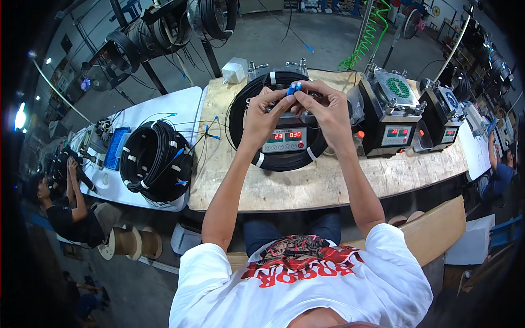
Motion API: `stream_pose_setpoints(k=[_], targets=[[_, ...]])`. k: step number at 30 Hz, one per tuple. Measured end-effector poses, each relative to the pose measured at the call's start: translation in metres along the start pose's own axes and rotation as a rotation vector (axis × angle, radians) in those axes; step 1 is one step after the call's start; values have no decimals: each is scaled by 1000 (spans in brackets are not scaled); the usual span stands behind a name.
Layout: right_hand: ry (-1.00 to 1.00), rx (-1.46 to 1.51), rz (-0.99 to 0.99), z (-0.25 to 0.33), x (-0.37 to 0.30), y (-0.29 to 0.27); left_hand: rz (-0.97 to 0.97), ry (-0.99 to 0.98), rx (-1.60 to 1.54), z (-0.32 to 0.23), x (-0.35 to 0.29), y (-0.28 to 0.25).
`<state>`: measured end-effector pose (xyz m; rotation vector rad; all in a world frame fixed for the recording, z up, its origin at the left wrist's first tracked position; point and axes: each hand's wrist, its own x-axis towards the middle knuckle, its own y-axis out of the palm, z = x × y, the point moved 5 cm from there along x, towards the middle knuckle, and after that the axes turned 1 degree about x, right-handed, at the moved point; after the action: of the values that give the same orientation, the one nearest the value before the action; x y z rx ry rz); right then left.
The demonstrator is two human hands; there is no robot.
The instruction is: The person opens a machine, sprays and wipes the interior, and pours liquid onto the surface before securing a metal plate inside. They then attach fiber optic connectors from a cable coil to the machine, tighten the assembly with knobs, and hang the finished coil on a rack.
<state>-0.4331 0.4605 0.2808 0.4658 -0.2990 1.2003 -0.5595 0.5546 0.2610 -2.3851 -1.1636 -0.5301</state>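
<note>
We hold a small blue connector (293,88) pinched between the fingertips of both hands, left hand (261,113) and right hand (322,106), raised above the black cable coil (284,159) that lies on the wooden bench (306,188) around a machine (285,138).

Factory workshop, wooden workbench (306,191), black cable coils (156,161), polishing machines (391,112), concrete floor (322,38)
</note>
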Motion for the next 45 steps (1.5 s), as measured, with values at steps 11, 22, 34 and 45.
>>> stream_pose_setpoints(k=[11, 22, 34, 45], targets=[[65, -334, 179, 22, -6, -22, 172, 57, -4, -4, -8, 5], [91, -461, 260, 5, -5, -23, 284, 2, 85, 4, -18, 4], [224, -348, 478, -6, 3, -24, 330, -55, -69, 17, -23, -3], [-33, -476, 107, 21, 1, -49, 149, -147, -78, 36, -21, -28]])
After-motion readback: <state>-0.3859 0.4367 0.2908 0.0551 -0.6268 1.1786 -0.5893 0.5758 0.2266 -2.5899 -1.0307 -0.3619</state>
